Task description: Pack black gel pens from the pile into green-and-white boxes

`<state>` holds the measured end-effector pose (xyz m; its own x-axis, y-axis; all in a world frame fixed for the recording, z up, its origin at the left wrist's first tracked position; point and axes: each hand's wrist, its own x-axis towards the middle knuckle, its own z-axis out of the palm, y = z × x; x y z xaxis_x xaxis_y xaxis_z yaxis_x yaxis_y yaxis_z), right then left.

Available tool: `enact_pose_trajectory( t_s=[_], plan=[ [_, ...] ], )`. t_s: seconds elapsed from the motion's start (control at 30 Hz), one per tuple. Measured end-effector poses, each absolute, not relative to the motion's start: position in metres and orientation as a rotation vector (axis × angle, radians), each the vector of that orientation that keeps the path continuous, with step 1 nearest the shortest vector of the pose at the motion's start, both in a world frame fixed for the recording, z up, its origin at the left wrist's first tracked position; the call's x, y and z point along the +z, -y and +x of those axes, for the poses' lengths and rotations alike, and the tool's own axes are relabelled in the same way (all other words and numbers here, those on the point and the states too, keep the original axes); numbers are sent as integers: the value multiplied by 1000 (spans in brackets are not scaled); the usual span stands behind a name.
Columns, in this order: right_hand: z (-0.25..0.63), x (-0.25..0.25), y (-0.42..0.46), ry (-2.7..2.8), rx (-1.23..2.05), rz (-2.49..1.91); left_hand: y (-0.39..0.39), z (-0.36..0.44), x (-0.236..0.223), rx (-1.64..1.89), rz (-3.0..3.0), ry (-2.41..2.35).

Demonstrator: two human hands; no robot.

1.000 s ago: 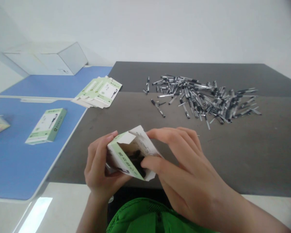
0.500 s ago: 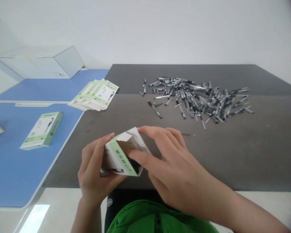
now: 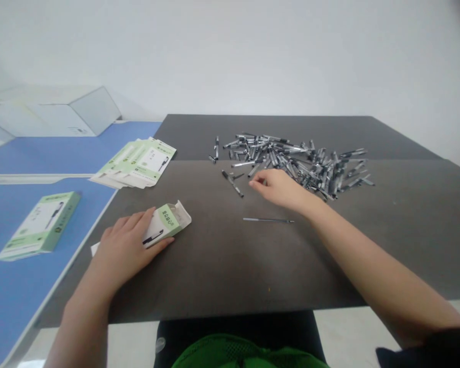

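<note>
A green-and-white cardboard pen box (image 3: 167,219) lies on the dark table with its flap end open toward the right. Wrapped over it from above is my left hand (image 3: 128,243), fingers along the far side and thumb along the near side. My right hand (image 3: 278,189) is at the near left edge of a heap of black-and-clear pens (image 3: 310,166). Its fingers are curled and pressed together; what they hold, if anything, is hidden. Just in front of that hand lies a thin pen refill (image 3: 268,220). One pen (image 3: 233,183) rests to its left.
Several flat green-and-white cartons (image 3: 138,163) overlap at the table's left edge. On the lower blue table (image 3: 7,291) lies another pen box (image 3: 40,225). A large white carton (image 3: 76,115) stands at the back left by the wall.
My left hand has lowered the pen box to the table on the left. My right hand has come out of the box's opening and reached forward to the pens. The view has shifted.
</note>
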<state>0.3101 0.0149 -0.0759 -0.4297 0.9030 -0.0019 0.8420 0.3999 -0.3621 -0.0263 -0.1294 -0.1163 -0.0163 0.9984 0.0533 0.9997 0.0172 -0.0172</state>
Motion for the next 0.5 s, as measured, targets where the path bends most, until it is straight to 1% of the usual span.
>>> enact_pose_trajectory(
  t_s=[0.1, 0.2, 0.27, 0.33, 0.43, 0.5],
  plan=[
    [279, -88, -22, 2567, 363, -1721, 134, -17, -113, -160, -2118, 2156],
    [267, -94, -22, 2603, 323, -1717, 143, 2, -105, -503, -2067, 2114],
    [270, -89, -12, 2605, 301, -1687, 148, 21, -100, -856, -2072, 2122],
    [274, -79, 10, 2607, 306, -1578, 151, 44, -98, -1286, -2120, 2212],
    [276, -65, 58, 2644, 350, -1175, 150, 81, -99, -1988, -2152, 2391],
    [278, -62, 87, 2689, 269, -955, 148, 105, -102, -2380, -2116, 2443]
  ],
)
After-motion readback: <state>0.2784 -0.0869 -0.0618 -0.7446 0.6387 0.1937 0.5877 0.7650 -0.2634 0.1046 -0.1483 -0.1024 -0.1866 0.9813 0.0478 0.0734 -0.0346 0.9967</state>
